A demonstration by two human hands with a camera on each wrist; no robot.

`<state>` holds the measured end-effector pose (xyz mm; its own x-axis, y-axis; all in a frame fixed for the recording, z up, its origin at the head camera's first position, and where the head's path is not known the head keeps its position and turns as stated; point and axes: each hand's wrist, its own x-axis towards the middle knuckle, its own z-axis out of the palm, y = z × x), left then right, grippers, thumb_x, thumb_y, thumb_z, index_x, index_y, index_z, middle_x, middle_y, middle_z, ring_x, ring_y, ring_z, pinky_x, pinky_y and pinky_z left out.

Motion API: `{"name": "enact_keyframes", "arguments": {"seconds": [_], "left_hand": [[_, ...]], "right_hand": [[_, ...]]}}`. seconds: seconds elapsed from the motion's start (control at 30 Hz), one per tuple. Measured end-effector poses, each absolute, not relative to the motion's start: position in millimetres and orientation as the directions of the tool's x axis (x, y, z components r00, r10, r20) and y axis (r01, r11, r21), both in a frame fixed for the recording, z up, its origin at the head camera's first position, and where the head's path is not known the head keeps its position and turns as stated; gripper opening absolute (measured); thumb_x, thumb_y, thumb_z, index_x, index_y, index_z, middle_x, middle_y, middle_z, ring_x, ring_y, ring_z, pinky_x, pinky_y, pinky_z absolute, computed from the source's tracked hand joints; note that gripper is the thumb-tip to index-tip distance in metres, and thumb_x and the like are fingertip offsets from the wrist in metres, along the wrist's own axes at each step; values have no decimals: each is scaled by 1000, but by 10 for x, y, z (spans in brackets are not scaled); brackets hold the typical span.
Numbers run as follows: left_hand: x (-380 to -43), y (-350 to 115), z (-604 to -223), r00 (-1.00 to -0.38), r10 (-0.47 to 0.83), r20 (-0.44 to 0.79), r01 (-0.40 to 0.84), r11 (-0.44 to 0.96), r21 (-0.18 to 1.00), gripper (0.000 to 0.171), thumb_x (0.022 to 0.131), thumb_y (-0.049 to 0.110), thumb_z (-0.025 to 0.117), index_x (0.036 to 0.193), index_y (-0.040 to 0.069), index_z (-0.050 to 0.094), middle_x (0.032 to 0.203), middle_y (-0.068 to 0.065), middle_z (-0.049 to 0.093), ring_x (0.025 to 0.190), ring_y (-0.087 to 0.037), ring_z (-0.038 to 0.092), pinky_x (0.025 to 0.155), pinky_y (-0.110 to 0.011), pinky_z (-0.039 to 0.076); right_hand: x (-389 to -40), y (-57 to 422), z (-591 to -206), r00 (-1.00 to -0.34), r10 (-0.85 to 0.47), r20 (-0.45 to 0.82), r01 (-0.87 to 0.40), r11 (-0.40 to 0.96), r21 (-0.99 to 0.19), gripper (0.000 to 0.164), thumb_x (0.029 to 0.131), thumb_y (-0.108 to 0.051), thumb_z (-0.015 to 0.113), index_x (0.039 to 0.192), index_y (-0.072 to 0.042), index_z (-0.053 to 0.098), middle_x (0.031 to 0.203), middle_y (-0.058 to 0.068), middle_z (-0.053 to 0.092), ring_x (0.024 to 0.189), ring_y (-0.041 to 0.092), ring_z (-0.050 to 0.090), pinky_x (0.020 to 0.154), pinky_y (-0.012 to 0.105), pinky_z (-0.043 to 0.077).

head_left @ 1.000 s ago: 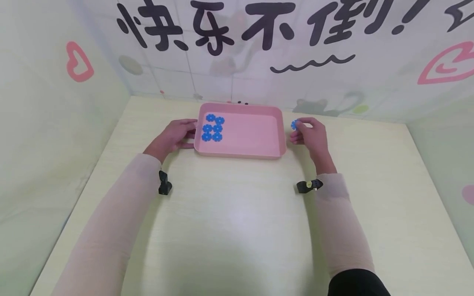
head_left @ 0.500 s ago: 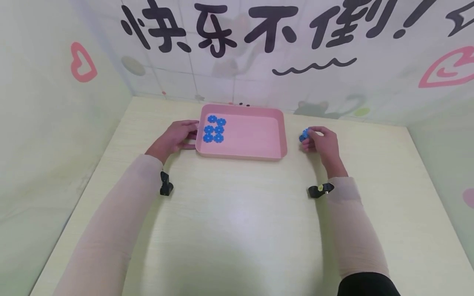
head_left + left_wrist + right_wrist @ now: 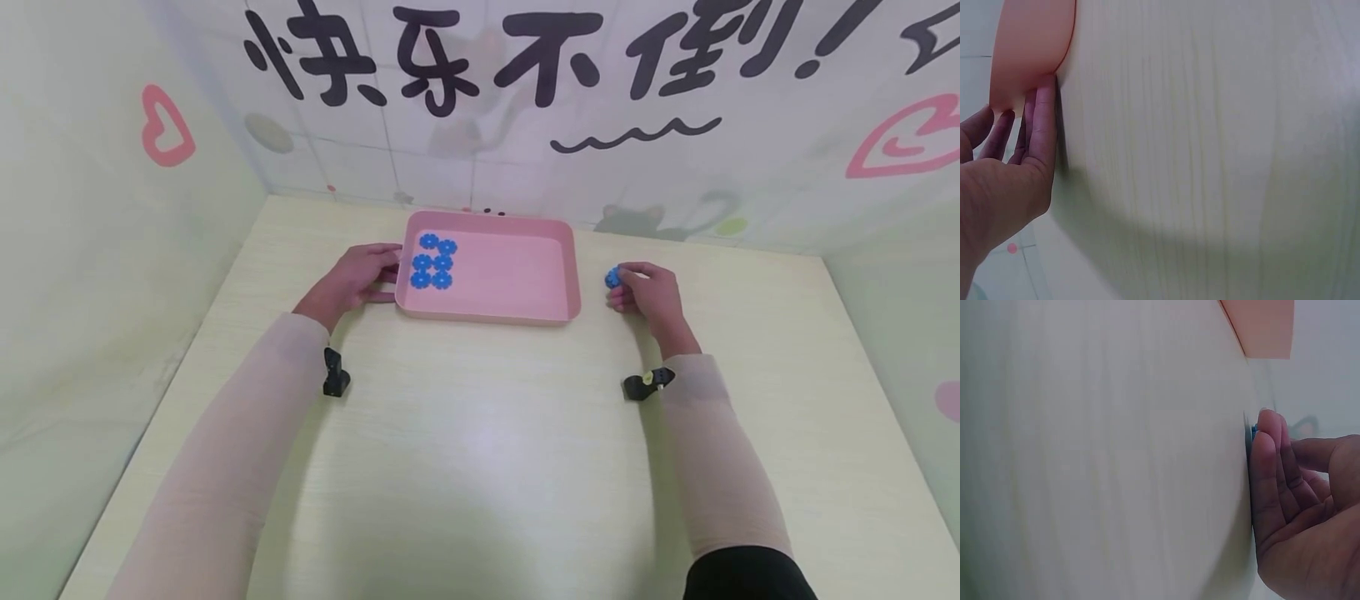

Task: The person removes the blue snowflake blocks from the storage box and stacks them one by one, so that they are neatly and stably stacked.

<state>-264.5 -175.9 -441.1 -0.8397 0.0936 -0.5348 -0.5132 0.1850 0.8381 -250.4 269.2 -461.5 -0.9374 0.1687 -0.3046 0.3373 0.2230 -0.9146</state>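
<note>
A pink tray (image 3: 506,271) lies at the back of the table, with several blue flower-shaped pieces (image 3: 442,262) grouped along its left side. My left hand (image 3: 358,275) touches the tray's left end; in the left wrist view its fingers (image 3: 1041,128) reach straight to the outer wall, the thumb by the corner. Right of the tray, my right hand (image 3: 651,296) pinches a blue flower-shaped piece (image 3: 612,277) between thumb and fingertips, low at the tabletop. In the right wrist view only a blue sliver (image 3: 1254,431) shows past the fingertips; the rest is hidden behind them.
The pale wooden table (image 3: 480,433) spreads in front of the tray. A printed cloth backdrop (image 3: 480,167) rises right behind the tray, with further panels at the left and right. Each wrist wears a small black camera (image 3: 336,375).
My right hand has moved right and a little toward me, away from the tray. Two overlapping blue pieces showed at its fingertips half a second ago; one outline shows now. The left hand stays put.
</note>
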Motion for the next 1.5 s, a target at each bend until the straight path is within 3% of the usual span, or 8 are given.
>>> {"name": "enact_keyframes", "arguments": {"seconds": [1.13,1.5], "left_hand": [[-2658,-1780,-4436,-837,92,-539,-521,165,838,41,104,31,46,144,22,49,123,-9,55,106,-22,56,84,-40,59],[-2649,-1764,-4455,-845,100,-525,-508,159,847,42,104,31,46,145,22,48,122,-9,55,105,-21,56,82,-39,59]], "right_hand": [[-2549,2682,-4605,-915,179,-361,402,345,-848,42,100,-17,50,136,3,50,64,-6,62,55,6,61,57,21,57],[-2627,2752,-4270,-931,140,-337,364,420,-831,48,101,-24,49,138,6,46,62,-7,63,54,5,61,56,20,56]]}}
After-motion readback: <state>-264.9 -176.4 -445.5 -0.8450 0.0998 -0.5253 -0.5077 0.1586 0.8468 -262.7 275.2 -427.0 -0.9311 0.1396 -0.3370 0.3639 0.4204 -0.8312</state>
